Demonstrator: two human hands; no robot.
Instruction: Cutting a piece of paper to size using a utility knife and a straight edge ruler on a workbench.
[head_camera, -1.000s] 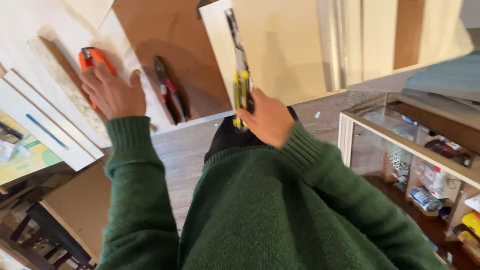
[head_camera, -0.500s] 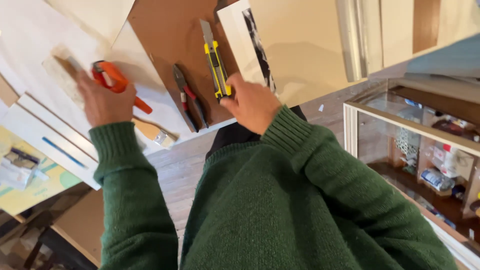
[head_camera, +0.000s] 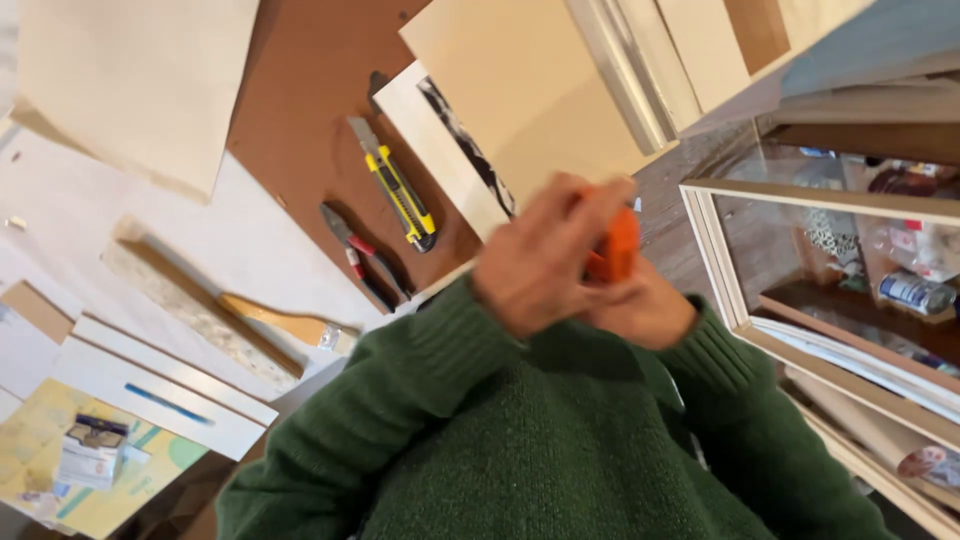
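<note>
Hands meet now before our green sweater (head_camera: 560, 440): our left hand (head_camera: 545, 262) and right hand (head_camera: 640, 312) close together around the orange cutter (head_camera: 618, 245), brought over from the left. The yellow utility knife (head_camera: 398, 190), released, lies beyond them on the brown board (head_camera: 300, 120), beside the pliers (head_camera: 360, 255).

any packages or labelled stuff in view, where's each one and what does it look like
Small packet: lower left on a yellow-green sheet, flat, white with a dark band.
Can: right, inside the glass-fronted cabinet, lying on its side, dark blue label band.
No screens or signs.
</note>
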